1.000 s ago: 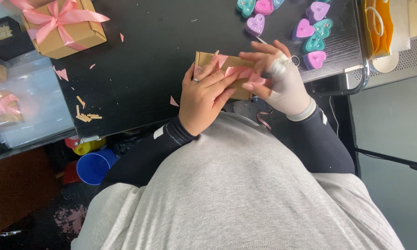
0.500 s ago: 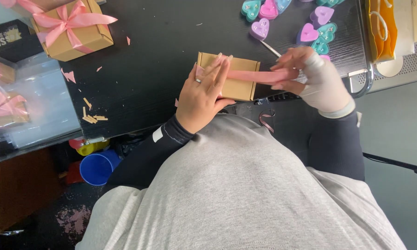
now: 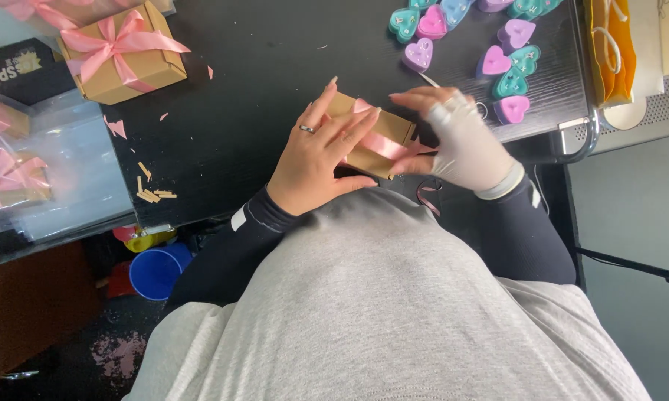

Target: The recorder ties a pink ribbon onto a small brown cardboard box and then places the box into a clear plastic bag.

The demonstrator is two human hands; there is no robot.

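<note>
A small kraft-brown box [image 3: 371, 134] sits at the near edge of the black tabletop [image 3: 260, 89], close against the person's grey-clad body, with a pink ribbon [image 3: 382, 145] running across its top and down its near side. The left hand [image 3: 319, 152], a ring on one finger, lies flat over the left part of the box; its fingers [image 3: 353, 126] are spread and stretched out rather than curled, pressing on the lid and the ribbon, while the thumb reaches along the box's near face. The right hand [image 3: 460, 137], wrapped in a pale glove or bandage that leaves the fingertips bare, rests at the right end of the box; its fingers are drawn narrow and seem to pinch the ribbon where it leaves the box, though the exact grip is partly hidden behind the hand. A loose curl of ribbon hangs just below the tabletop's near edge, under the right wrist. Toward the far right corner lie heart-shaped candles [image 3: 497, 59] in pink, purple and teal, well apart from the box. At the far left corner stands a finished box tied with a pink bow [image 3: 119, 52]. Small pink and tan scraps [image 3: 152, 189] lie near the left edge.
</note>
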